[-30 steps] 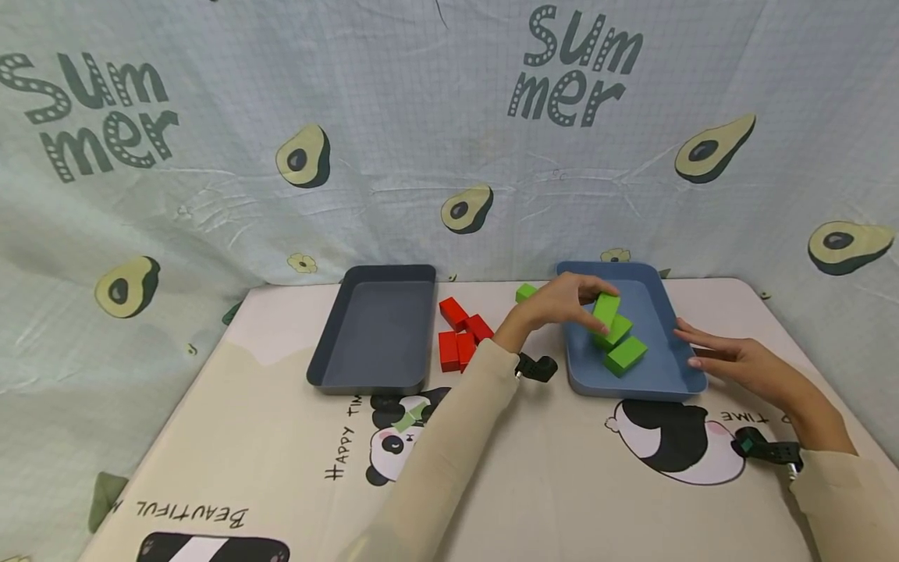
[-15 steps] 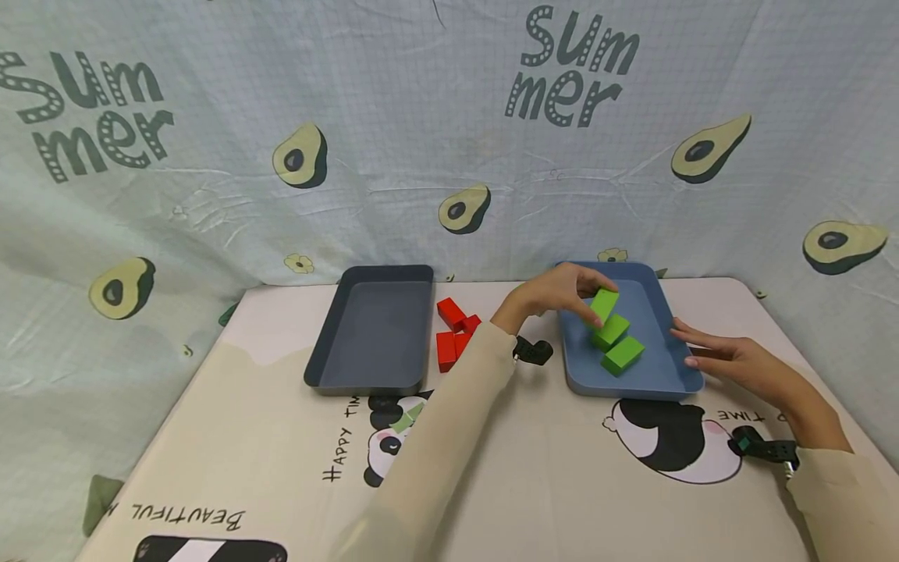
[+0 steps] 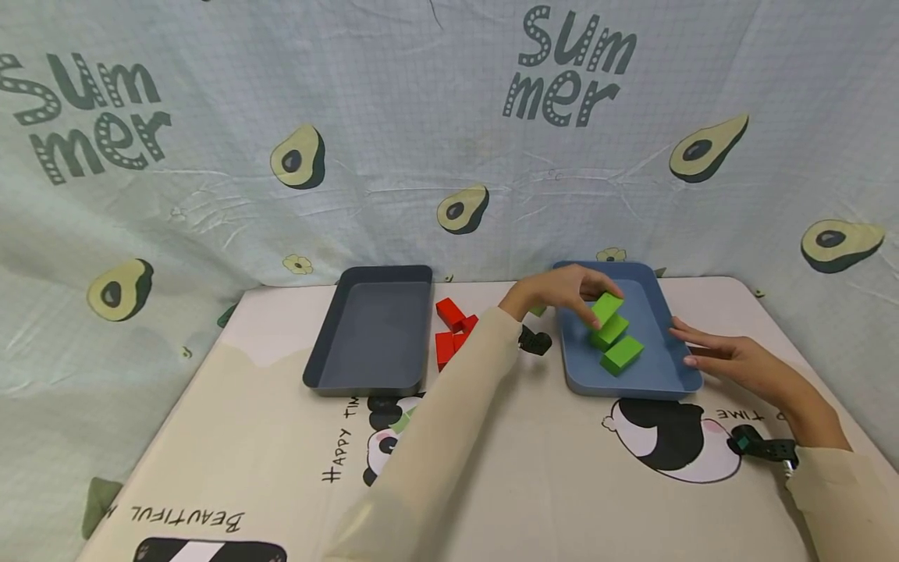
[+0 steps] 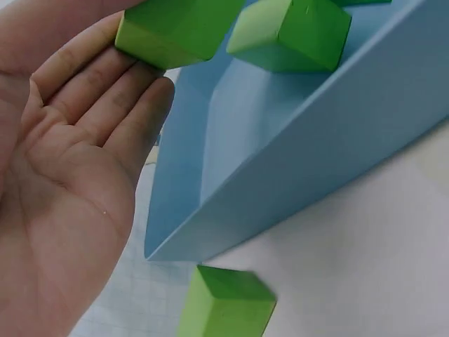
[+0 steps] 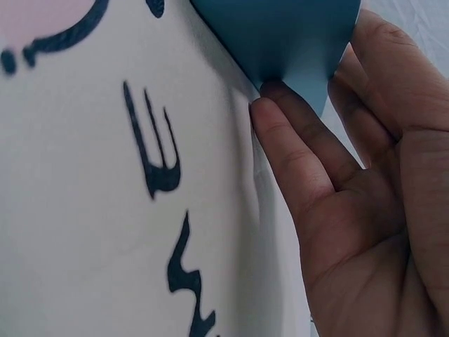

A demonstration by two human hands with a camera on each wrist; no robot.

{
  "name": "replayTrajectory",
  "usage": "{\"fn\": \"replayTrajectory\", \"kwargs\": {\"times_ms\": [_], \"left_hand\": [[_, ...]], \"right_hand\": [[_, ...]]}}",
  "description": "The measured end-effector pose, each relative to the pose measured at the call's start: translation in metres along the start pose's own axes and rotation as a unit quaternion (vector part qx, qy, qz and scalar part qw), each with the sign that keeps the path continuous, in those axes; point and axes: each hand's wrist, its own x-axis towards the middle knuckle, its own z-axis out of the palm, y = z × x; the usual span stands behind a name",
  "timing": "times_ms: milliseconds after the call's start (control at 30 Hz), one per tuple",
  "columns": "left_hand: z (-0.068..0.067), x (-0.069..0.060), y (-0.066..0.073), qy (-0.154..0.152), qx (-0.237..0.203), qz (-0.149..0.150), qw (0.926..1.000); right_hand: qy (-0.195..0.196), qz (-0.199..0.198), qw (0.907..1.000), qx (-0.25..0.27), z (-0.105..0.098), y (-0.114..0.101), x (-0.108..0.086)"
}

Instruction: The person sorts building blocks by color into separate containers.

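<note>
My left hand [image 3: 562, 287] pinches a green block [image 3: 606, 307] between thumb and fingers over the left part of the blue tray [image 3: 656, 375]. Just below that block lies a second green block [image 3: 609, 333]; whether the two touch I cannot tell. A third green block [image 3: 622, 356] sits nearer the tray's front. In the left wrist view, another green block [image 4: 231, 302] stands on the table outside the tray; the wrist mostly hides it in the head view. With fingers extended, my right hand [image 3: 747, 363] touches the tray's right outer wall [image 5: 295, 49].
To the left stands a dark grey tray [image 3: 372, 336] with no blocks in it. Several red blocks [image 3: 451, 314] lie between the two trays, partly covered by the left sleeve [image 3: 449, 421]. A printed cloth [image 3: 393, 140] hangs right behind the table.
The left hand has shifted slightly right, and the green block in it has tipped from steep to flatter over the tray. My right hand keeps its place against the tray.
</note>
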Motion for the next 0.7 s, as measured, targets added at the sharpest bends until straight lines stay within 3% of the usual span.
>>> {"fn": "replayTrajectory", "kwargs": {"times_ms": [333, 700], "left_hand": [[-0.009, 0.002, -0.006, -0.018, 0.006, -0.031, 0.9993], [-0.006, 0.011, -0.010, -0.029, 0.033, -0.057, 0.9974]], "right_hand": [[-0.004, 0.001, 1.0000, -0.004, 0.001, -0.002, 0.002], [0.003, -0.019, 0.9997, -0.014, 0.000, -0.002, -0.001]]}}
